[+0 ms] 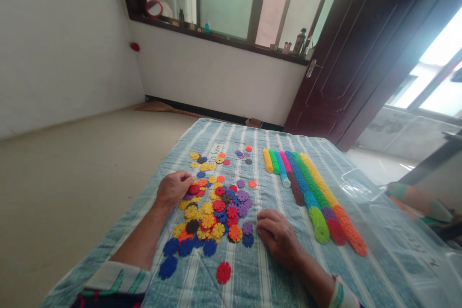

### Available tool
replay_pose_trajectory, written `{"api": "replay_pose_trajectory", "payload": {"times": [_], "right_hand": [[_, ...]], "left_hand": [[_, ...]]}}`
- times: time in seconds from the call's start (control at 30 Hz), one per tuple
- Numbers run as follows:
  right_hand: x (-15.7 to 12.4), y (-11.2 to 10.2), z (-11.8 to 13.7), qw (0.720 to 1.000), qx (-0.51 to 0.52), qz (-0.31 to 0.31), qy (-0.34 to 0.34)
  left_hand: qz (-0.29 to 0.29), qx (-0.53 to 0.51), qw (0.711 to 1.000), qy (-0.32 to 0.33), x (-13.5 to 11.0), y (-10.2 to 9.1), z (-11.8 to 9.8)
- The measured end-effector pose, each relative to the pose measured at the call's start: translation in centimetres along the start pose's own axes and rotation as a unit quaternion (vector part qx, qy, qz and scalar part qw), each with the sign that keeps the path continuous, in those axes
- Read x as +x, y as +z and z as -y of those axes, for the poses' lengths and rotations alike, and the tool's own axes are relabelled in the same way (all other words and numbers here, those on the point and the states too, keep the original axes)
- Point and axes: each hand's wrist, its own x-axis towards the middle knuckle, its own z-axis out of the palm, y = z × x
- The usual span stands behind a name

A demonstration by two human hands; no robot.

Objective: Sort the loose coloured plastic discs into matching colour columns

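Observation:
A loose pile of notched plastic flower discs (212, 211) in yellow, red, blue, purple, orange and black lies on the striped cloth. At its upper left edge is my left hand (175, 188), fingers bent and pressed together; whatever they hold, if anything, is hidden. My right hand (277, 237) rests on the cloth just right of the pile, closed with curled fingers, and their inner side is out of sight. A single red disc (224, 273) lies nearest me. To the right, several stacked rows of discs (308, 187) lie side by side, sorted by colour.
The table's blue-and-white striped cloth (267, 279) reaches its far edge near the wall. Clear plastic boxes (407, 250) stand along the right side. Small groups of discs (200, 159) lie beyond the pile. A dark door (342, 57) and a window sill with bottles stand behind.

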Motion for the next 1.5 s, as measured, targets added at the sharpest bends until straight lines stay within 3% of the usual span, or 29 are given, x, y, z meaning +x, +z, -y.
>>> {"api": "replay_pose_trajectory", "payload": {"times": [0.47, 0.73, 0.97, 1.27, 1.5], "right_hand": [[-0.1, -0.2, -0.2, 1.0, -0.002, 0.014, 0.012], [1.6, -0.8, -0.7, 0.998, -0.005, 0.05, 0.039], [6.4, -0.7, -1.8, 0.994, -0.066, 0.018, 0.087], [16.3, 1.1, -6.8, 0.95, -0.223, 0.056, 0.212], [18.8, 2.8, -8.3, 0.915, -0.282, 0.122, 0.261]], "left_hand": [[0.004, -0.01, 1.0, -0.006, -0.2, 0.4, -0.2], [-0.003, 0.003, 1.0, -0.005, -0.1, 0.7, 0.1], [0.004, 0.024, 1.0, -0.004, -0.1, 0.6, 0.3], [0.012, 0.029, 0.999, -0.008, -0.4, 0.5, 0.1], [-0.001, 0.038, 0.999, -0.01, -0.4, 0.9, 0.2]]}}
